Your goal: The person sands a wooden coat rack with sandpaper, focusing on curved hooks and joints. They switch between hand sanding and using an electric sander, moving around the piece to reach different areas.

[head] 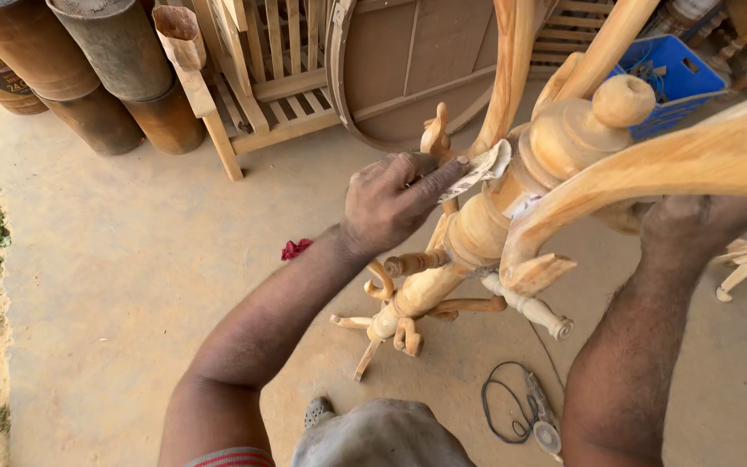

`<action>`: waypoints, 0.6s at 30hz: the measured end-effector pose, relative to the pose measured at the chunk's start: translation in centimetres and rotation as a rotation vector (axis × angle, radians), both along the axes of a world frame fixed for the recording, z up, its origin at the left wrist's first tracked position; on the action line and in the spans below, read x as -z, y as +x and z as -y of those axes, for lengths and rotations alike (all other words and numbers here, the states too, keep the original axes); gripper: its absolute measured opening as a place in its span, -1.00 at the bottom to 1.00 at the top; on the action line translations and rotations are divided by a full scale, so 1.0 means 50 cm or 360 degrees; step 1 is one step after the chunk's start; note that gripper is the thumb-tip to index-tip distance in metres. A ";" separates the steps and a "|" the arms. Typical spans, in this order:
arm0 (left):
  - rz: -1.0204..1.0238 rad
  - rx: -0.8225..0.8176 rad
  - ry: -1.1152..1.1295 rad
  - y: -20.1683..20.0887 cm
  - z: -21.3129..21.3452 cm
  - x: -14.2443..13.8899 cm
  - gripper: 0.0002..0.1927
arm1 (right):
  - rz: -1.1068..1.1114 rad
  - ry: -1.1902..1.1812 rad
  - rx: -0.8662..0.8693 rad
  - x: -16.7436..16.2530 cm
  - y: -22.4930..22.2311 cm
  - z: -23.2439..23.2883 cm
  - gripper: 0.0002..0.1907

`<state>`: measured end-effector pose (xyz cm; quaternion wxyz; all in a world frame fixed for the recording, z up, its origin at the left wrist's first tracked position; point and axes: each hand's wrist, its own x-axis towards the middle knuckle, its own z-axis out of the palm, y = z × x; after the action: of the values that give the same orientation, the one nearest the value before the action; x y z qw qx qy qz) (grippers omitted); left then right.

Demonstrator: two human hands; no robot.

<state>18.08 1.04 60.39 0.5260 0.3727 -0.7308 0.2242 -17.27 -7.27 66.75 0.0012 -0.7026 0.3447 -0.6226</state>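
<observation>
Wooden stand [477, 233], sandpaper [480, 170] pinched under left hand [391, 203] fingers, right hand [693, 229] grip hidden.

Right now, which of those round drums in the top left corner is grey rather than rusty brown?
The middle drum, standing at the top edge between the others. It is dull grey, while the drums beside and below it are rusty brown.

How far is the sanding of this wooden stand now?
Done: the turned wooden stand is fully shaped. In hand: the left hand presses sandpaper on the post; the right hand steadies a curved leg. Left: the wood is bare everywhere.
</observation>
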 end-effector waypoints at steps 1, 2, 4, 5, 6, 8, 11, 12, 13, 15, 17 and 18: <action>-0.0006 -0.0072 -0.0063 -0.008 -0.001 -0.006 -0.50 | 0.0033 0.0053 0.0027 0.006 -0.008 0.007 -0.13; -0.0013 -0.0147 -0.0124 -0.015 -0.004 -0.009 -0.45 | 0.0028 0.0032 0.0015 0.015 -0.017 0.010 -0.12; 0.0071 -0.0245 -0.0005 -0.029 -0.016 -0.009 -0.39 | -0.0024 -0.0045 0.0011 0.030 -0.033 0.020 -0.09; 0.0178 -0.0260 0.0149 -0.037 -0.024 -0.007 -0.38 | -0.0060 -0.0125 0.0025 0.037 -0.039 0.025 -0.08; 0.0288 -0.0277 0.0299 -0.045 -0.033 -0.006 -0.36 | -0.0101 -0.0204 0.0040 0.042 -0.045 0.028 -0.06; -0.0121 -0.0114 0.0450 -0.063 -0.050 -0.009 -0.32 | -0.0044 -0.0098 0.0141 0.050 -0.053 0.032 -0.06; -0.0433 -0.0104 0.0572 -0.089 -0.059 -0.034 -0.36 | -0.0002 -0.0067 0.0145 0.051 -0.053 0.033 -0.10; -0.0501 -0.0150 0.0606 -0.096 -0.059 -0.043 -0.39 | -0.0008 -0.0066 0.0111 0.048 -0.049 0.031 -0.12; -0.0429 -0.0190 0.0541 -0.108 -0.058 -0.050 -0.39 | -0.0009 -0.0070 0.0073 0.045 -0.044 0.028 -0.15; -0.0279 -0.0265 0.0414 -0.139 -0.054 -0.052 -0.37 | -0.0008 -0.0056 0.0021 0.034 -0.028 0.019 -0.24; -0.0435 -0.0216 0.0378 -0.177 -0.052 -0.038 -0.38 | -0.0007 -0.0002 0.0011 0.018 -0.007 0.004 -0.43; -0.0501 -0.0186 0.0348 -0.195 -0.047 -0.031 -0.36 | -0.0006 0.0016 0.0029 0.009 0.004 -0.004 -0.52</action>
<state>8.35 3.39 61.95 0.5763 0.4997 -0.6368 0.1127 -17.07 -7.09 66.31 -0.0015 -0.7005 0.3542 -0.6195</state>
